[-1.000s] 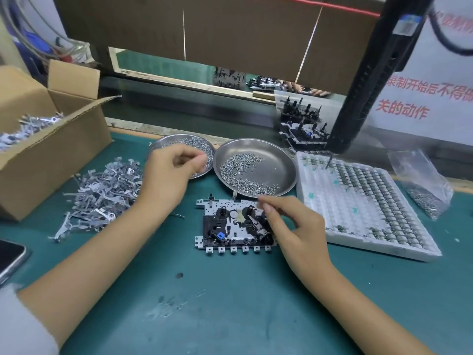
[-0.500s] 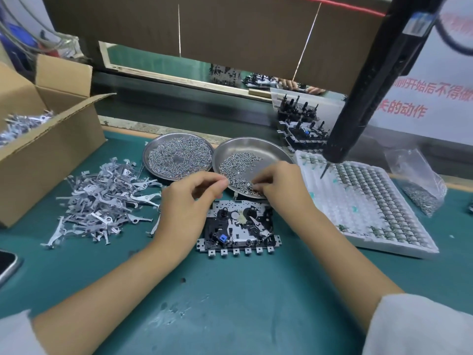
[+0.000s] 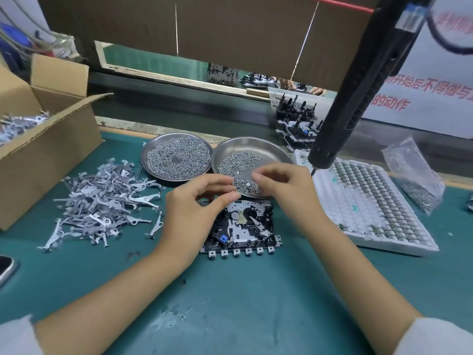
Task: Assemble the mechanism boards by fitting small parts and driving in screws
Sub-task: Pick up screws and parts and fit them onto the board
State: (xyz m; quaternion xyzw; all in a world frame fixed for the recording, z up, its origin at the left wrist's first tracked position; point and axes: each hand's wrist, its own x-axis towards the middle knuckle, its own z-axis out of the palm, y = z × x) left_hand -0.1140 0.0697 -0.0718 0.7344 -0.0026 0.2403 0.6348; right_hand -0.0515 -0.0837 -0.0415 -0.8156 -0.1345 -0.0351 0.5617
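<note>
A black and silver mechanism board (image 3: 243, 228) lies flat on the green mat in front of me. My left hand (image 3: 194, 208) hovers over the board's left far corner, thumb and forefinger pinched together on a tiny part too small to make out. My right hand (image 3: 284, 190) reaches over the near rim of the right steel dish (image 3: 256, 146), its fingertips pinching at the loose screws (image 3: 238, 162) there. The left steel dish (image 3: 176, 157) is covered with small screws. A black electric screwdriver (image 3: 358, 93) hangs at the right, its bit just above the white tray.
A pile of grey metal levers (image 3: 102, 201) lies left of the board, beside an open cardboard box (image 3: 46, 155) holding more. A white tray of small parts (image 3: 371, 206) and a bag of screws (image 3: 414, 180) sit right. Stacked boards (image 3: 297, 116) stand behind. A phone (image 3: 5, 267) lies at the left edge.
My left hand left the left dish and came to the board, fingers pinched. My right hand lifted off the board and went to the right dish's screws.
</note>
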